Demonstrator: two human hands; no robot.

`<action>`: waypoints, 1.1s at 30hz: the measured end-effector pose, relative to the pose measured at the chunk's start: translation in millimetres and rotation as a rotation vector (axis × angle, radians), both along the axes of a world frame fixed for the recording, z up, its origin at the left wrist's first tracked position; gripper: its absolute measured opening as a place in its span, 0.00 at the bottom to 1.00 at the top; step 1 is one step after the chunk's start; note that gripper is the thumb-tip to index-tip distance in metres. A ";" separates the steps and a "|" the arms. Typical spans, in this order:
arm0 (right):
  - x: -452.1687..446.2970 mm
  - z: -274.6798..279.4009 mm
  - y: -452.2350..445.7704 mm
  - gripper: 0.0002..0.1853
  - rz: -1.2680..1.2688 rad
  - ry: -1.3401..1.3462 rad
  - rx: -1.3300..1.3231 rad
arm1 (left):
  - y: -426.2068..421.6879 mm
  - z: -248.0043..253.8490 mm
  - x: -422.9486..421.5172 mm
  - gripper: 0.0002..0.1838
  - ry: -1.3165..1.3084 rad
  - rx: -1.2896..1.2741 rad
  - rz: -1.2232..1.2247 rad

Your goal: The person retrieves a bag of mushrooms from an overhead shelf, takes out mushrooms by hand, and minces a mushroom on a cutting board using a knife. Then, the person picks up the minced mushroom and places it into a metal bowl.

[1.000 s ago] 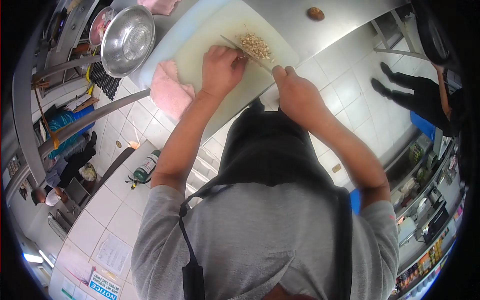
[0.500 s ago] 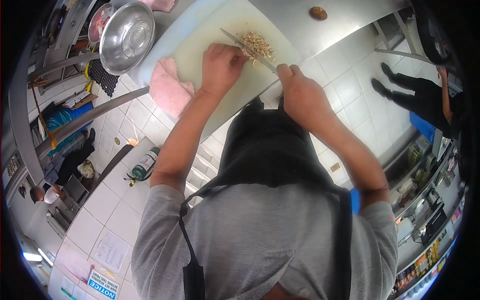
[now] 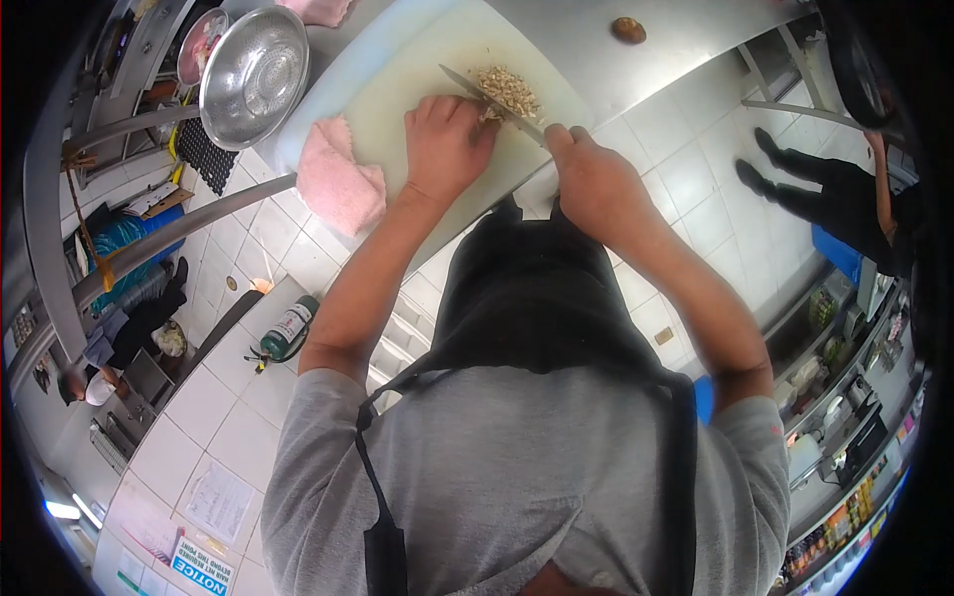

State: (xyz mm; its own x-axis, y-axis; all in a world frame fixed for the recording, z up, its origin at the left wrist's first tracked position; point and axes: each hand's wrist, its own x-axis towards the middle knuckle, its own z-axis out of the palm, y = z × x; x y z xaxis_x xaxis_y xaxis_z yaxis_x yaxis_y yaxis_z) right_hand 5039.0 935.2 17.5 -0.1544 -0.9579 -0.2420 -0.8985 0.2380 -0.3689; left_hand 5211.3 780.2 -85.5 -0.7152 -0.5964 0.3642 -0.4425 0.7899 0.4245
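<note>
A knife (image 3: 493, 102) lies across the cutting board (image 3: 412, 65), its blade angled up and to the left. My right hand (image 3: 601, 184) is closed around the knife's handle, near the board's right edge. Beside the blade rests my left hand (image 3: 449, 139), its fingers curled down on the board; what they hold, if anything, is hidden. Small chopped pale-brown pieces (image 3: 513, 87) are heaped on the far side of the blade. A folded pink cloth (image 3: 341, 179) drapes over the board's left edge.
A metal colander (image 3: 253, 74) stands left of the board, with a smaller bowl (image 3: 202, 45) behind it. One brown oval item (image 3: 628, 30) lies on the steel table (image 3: 566, 35) at right. Another person (image 3: 830, 184) stands at far right, and one more (image 3: 139, 328) at far left.
My left hand has shifted slightly right and down, its fingers now flatter beside the blade. The knife's handle end has moved slightly left with my right hand.
</note>
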 end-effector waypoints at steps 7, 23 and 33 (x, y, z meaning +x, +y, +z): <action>5.8 -20.4 7.3 0.10 -0.004 -0.015 -0.031 | -9.8 -6.9 1.5 0.06 0.069 0.004 -0.046; 18.3 -14.9 12.7 0.08 -0.015 -0.021 -0.006 | -6.1 -1.0 9.0 0.04 -0.021 0.176 0.010; 10.3 -18.0 5.7 0.08 0.046 0.015 -0.016 | -8.1 -4.0 12.1 0.05 0.000 0.194 0.026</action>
State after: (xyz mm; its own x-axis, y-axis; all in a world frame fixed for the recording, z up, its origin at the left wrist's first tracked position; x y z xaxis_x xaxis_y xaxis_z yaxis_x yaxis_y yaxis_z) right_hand 5049.3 940.9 -0.5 -0.1134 -0.9679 -0.2243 -0.9138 0.1903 -0.3589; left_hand 5223.4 772.0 -89.5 -0.6984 -0.6739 0.2410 -0.4620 0.6817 0.5674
